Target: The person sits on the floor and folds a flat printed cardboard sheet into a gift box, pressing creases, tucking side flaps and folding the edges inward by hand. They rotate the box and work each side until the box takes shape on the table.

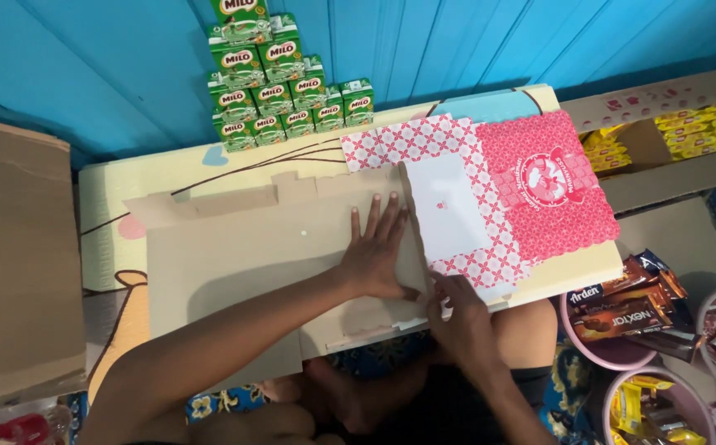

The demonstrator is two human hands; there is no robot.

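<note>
A flat unfolded cardboard box blank lies on a low table (110, 206); its brown inner side (242, 255) faces up on the left, and its red-and-white patterned printed part (539, 189) lies on the right. My left hand (378, 251) presses flat on the brown panel beside the fold, fingers spread. My right hand (457, 309) pinches a flap at the blank's near edge, just right of the left hand. A white panel (448, 206) sits between the patterned strips.
A stack of several small green drink cartons (279, 78) stands at the table's back against a blue wall. A cardboard carton (11, 247) is at left. An open box of yellow packets (687, 132) and pink bowls of snack packs (630, 313) sit at right.
</note>
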